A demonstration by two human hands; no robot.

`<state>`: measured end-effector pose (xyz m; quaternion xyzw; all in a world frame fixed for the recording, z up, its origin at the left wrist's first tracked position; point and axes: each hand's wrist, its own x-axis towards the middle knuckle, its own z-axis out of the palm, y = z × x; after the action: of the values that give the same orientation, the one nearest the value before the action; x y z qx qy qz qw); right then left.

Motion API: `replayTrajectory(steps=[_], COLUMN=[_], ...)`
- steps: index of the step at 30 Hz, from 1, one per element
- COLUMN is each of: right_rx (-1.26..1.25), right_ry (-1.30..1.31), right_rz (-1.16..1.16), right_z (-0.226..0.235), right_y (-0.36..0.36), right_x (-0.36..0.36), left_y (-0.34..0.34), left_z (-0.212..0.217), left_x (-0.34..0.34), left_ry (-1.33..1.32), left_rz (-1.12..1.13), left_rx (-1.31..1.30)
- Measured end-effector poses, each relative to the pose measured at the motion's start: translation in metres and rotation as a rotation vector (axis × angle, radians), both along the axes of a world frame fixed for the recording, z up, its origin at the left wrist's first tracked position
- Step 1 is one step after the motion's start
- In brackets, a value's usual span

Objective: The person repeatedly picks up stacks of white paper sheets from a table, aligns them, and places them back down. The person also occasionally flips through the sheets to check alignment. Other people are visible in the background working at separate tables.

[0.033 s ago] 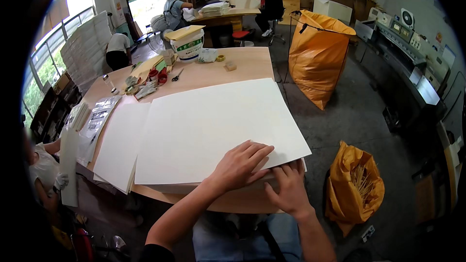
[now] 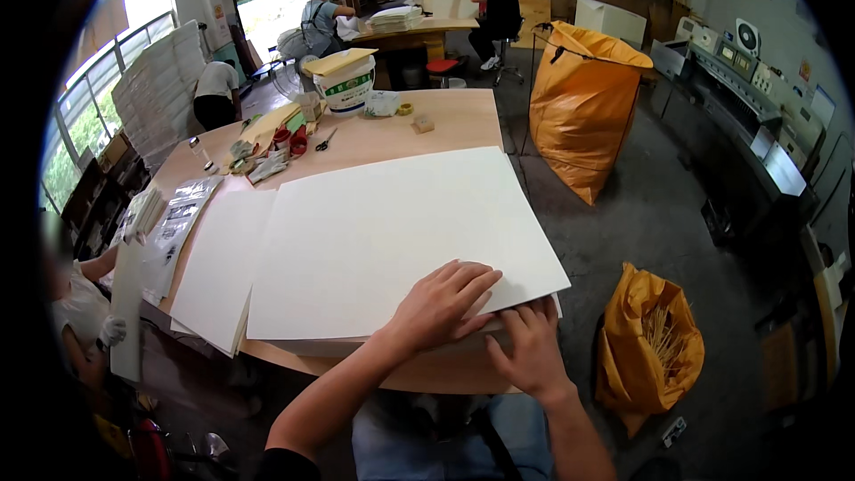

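Left hand (image 2: 443,301) on sheet (image 2: 383,223), right (image 2: 532,352) perhaps beneath

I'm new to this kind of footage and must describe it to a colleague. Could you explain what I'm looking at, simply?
There is no robot here: these are a person's two bare hands. The view comes from a wide fisheye camera worn on that person's head, looking down, so straight edges bend toward the rim.

The left hand rests on a large white sheet, near its front right corner. The fingers of the right hand are at the sheet's near edge; whether they grip it, I cannot tell.

On the table there are also smaller white sheets at the left and, farther back, a white bucket, scissors and a yellow tape roll.
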<state>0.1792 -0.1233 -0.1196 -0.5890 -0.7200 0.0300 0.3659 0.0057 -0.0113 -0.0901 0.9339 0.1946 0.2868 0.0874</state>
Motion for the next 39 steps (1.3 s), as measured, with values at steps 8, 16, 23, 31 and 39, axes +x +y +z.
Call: replayTrajectory(steps=[8, 16, 23, 31, 39], right_rx=[-0.273, -0.23, -0.079, -0.218, -0.209], right_ry=[0.228, 0.419, 0.986, 1.359, 1.322], right_rz=[-0.56, -0.305, -0.135, 0.041, 0.048], right_z=[0.019, 0.061, 0.039, 0.049, 0.051], right_y=[-0.02, 0.014, 0.035, 0.037, 0.034], right_x=[0.047, 0.046, 0.026, 0.031, 0.035], left_y=[-0.004, 0.017, 0.012, 0.007, 0.014], left_z=[0.011, 0.04, 0.031, 0.027, 0.035], left_x=[0.003, -0.002, -0.005, -0.006, -0.008], left_ry=[0.132, 0.188, 0.077, 0.037, 0.074], left_rz=[0.065, -0.01, -0.007, -0.005, -0.047], left_rx=[-0.001, -0.065, -0.173, -0.113, -0.179])
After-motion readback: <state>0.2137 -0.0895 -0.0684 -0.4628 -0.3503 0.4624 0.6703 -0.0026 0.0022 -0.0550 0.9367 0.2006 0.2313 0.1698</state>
